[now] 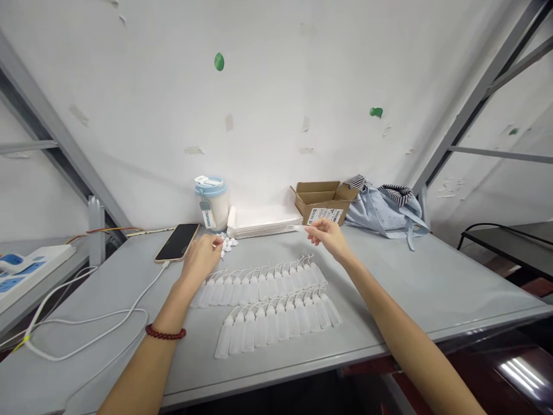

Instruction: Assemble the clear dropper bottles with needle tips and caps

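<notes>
Right hand (330, 235) raised just above the bench (432, 282), near its far edge; grip pressed together, thumb and fingertips pinching one end of a small white piece (299, 228), which sticks out level to the left; too small to say whether it is a bottle or a cap strip.

Left hand (201, 256) low over the bench, back of hand up, fingers curled; fingertips at the edge of a little heap of white bits (228, 242); cannot tell whether this grip holds one of them. Dark red bead bracelet (165, 333) on the left wrist.

Between and below the hands: two rows of small white squeeze bottles lying flat, side by side, touching, thin cap tethers curling off their far ends; rear row (263, 282) just beside the left hand, front row (276, 323) nearer the bench edge.

Left of the heap: dark phone (177, 242) face up, white cable (99, 328) plugged in and looping over the bench. Behind the heap: lidded cup (212, 202), blue rim, hang tag with vertical print, not readable. Beside it a stack of white trays (263, 221); then an open cardboard box (322, 202), flaps up, white label with barcode on the front, text too small to read. Pale blue bag (384, 210) to its right. Power strip (26, 268) on a side ledge, far left.
</notes>
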Available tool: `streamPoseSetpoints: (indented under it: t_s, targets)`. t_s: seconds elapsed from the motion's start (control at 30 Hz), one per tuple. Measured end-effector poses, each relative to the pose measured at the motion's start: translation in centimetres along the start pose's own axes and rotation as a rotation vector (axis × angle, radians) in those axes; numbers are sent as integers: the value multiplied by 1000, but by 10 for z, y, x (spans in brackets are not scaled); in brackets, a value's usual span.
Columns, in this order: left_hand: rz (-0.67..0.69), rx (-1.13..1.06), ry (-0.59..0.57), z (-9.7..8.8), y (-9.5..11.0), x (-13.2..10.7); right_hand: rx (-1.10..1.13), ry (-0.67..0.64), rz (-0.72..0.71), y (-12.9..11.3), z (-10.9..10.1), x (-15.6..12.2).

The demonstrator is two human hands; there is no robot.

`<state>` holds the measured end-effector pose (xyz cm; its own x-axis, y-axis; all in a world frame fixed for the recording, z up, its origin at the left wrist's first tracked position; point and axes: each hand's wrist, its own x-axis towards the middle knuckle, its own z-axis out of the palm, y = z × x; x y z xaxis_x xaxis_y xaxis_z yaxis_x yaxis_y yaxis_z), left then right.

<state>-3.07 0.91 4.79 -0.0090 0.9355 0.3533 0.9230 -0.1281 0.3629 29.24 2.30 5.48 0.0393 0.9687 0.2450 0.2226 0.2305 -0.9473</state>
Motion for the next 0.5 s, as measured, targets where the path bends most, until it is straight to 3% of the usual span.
streamPoseSetpoints:
  t_s: [0.17,0.5]
  targets:
    - [-10,135,-43,4,-7,0,-119,32,-9,11,-8,7]
    - [134,192,-147,15,-12,1,-544,5,-64,17,-35,15]
